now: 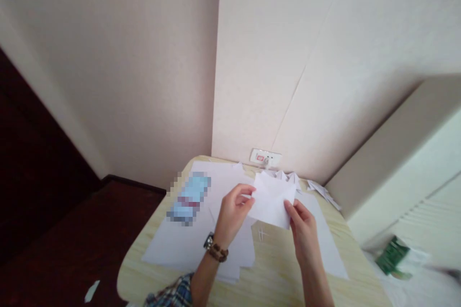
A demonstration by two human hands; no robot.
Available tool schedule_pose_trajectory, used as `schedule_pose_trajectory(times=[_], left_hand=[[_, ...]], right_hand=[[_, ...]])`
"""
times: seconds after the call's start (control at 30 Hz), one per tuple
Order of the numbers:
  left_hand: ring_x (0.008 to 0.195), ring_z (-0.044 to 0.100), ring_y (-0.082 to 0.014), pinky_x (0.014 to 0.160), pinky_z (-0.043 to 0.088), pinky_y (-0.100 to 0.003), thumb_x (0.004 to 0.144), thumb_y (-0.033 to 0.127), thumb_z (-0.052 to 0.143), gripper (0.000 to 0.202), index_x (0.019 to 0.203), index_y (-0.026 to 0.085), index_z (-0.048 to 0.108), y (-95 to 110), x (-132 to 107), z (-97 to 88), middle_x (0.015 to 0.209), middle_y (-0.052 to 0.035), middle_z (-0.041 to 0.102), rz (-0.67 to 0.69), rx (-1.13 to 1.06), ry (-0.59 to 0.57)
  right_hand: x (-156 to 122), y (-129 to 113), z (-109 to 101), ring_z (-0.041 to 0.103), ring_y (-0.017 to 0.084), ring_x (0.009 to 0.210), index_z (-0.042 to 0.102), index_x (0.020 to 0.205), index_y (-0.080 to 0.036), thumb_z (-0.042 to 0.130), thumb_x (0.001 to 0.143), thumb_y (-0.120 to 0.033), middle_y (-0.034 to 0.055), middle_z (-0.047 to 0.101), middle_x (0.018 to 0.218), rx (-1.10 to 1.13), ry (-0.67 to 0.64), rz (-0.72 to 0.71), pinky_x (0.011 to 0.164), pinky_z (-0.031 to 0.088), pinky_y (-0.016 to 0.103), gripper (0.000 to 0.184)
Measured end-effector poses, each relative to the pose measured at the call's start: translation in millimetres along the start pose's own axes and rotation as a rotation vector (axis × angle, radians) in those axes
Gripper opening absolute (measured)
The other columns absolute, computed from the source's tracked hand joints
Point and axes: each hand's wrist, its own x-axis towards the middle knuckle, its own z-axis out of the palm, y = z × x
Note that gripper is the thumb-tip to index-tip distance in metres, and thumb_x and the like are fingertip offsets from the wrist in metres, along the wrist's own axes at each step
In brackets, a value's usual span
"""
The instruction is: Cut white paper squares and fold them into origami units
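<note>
I hold a white sheet of paper [271, 200] just above a light wooden table [277, 268]. My left hand [233, 211] pinches the sheet's left edge; it wears a watch and a bead bracelet on the wrist. My right hand [301, 226] grips the sheet's lower right corner with closed fingers. Under the hands lie several loose white sheets [187, 244] spread over the table.
A blurred blue object [189, 198] lies on the sheets at the left. Several small folded paper pieces [288, 176] sit by the wall below a socket [265, 157]. A green packet [392, 255] lies on white bedding at the right. Dark floor is at the left.
</note>
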Motion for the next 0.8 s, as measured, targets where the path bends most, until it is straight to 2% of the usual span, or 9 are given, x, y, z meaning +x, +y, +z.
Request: schedule_pose_trajectory(times=[0.07,0.17,0.27,0.3,0.37,0.5,0.57,0.67,0.8], left_hand=[[0.107,0.067,-0.0246,0.089,0.059,-0.046,0.096,0.035,0.064,0.036,0.128,0.018,0.061,1,2,0.9,0.129,-0.0105,0.065,-0.027,0.040,-0.043],[0.108,0.067,-0.0252,0.090,0.058,-0.047,0.096,0.035,0.064,0.037,0.129,0.018,0.061,3,4,0.0,0.130,-0.0106,0.064,-0.011,0.076,-0.083],[0.109,0.067,-0.0255,0.090,0.058,-0.047,0.096,0.035,0.064,0.037,0.129,0.019,0.061,3,8,0.7,0.131,-0.0108,0.064,0.046,0.075,-0.093],[0.109,0.066,-0.0255,0.091,0.058,-0.047,0.096,0.035,0.064,0.037,0.129,0.019,0.061,2,9,1.2,0.131,-0.0108,0.064,0.055,0.072,-0.097],[0.109,0.067,-0.0253,0.091,0.058,-0.047,0.096,0.035,0.064,0.036,0.129,0.019,0.061,-2,11,1.6,0.131,-0.0107,0.064,0.045,0.058,-0.114],[0.102,0.068,-0.0232,0.086,0.059,-0.044,0.096,0.034,0.065,0.033,0.123,0.017,0.063,-9,6,-3.0,0.124,-0.0095,0.067,0.041,-0.028,-0.126],[0.092,0.070,-0.0207,0.080,0.056,-0.033,0.089,0.029,0.069,0.023,0.109,0.018,0.069,-10,4,-6.9,0.111,-0.0072,0.072,0.054,-0.078,-0.084],[0.084,0.069,-0.0186,0.074,0.053,-0.028,0.084,0.026,0.070,0.020,0.102,0.020,0.072,-10,4,-11.1,0.105,-0.0060,0.074,0.074,-0.115,-0.039],[0.083,0.068,-0.0186,0.073,0.056,-0.030,0.087,0.029,0.072,0.019,0.102,0.018,0.072,-11,5,-12.1,0.101,-0.0051,0.073,0.078,-0.106,-0.055]], right_hand=[[1,0,4,0.054,0.020,0.054,0.068,0.061,-0.022,0.085,0.064,-0.053,0.0007,0.065,0.057,0.013,-0.026,0.002,0.050,0.044,0.032,0.035],[1,3,8,0.058,0.020,0.059,0.069,0.066,-0.020,0.083,0.070,-0.053,0.0009,0.066,0.063,0.022,-0.037,0.010,0.054,0.049,0.032,0.035],[0,10,5,0.069,0.019,0.088,0.069,0.105,-0.016,0.067,0.094,-0.040,0.0052,0.072,0.103,-0.008,-0.074,0.047,0.077,0.059,0.037,0.027],[0,13,4,0.069,0.022,0.098,0.065,0.118,-0.016,0.064,0.097,-0.037,0.0073,0.069,0.117,-0.024,-0.093,0.070,0.084,0.060,0.041,0.029],[-1,15,2,0.068,0.025,0.106,0.063,0.125,-0.018,0.064,0.098,-0.036,0.0082,0.066,0.126,-0.057,-0.110,0.108,0.088,0.059,0.045,0.033],[-3,13,-3,0.069,0.024,0.104,0.064,0.123,-0.018,0.063,0.098,-0.036,0.0083,0.067,0.124,-0.112,-0.132,0.111,0.087,0.060,0.044,0.031],[-4,12,-5,0.069,0.023,0.096,0.069,0.108,-0.017,0.066,0.095,-0.039,0.0064,0.071,0.111,-0.127,-0.137,0.098,0.083,0.059,0.040,0.025],[-4,11,-5,0.068,0.026,0.088,0.070,0.084,-0.021,0.072,0.087,-0.048,0.0052,0.074,0.090,-0.129,-0.140,0.084,0.077,0.059,0.039,0.027],[-3,12,-1,0.069,0.024,0.095,0.069,0.108,-0.017,0.067,0.094,-0.041,0.0072,0.072,0.109,-0.126,-0.164,0.108,0.081,0.060,0.041,0.028]])
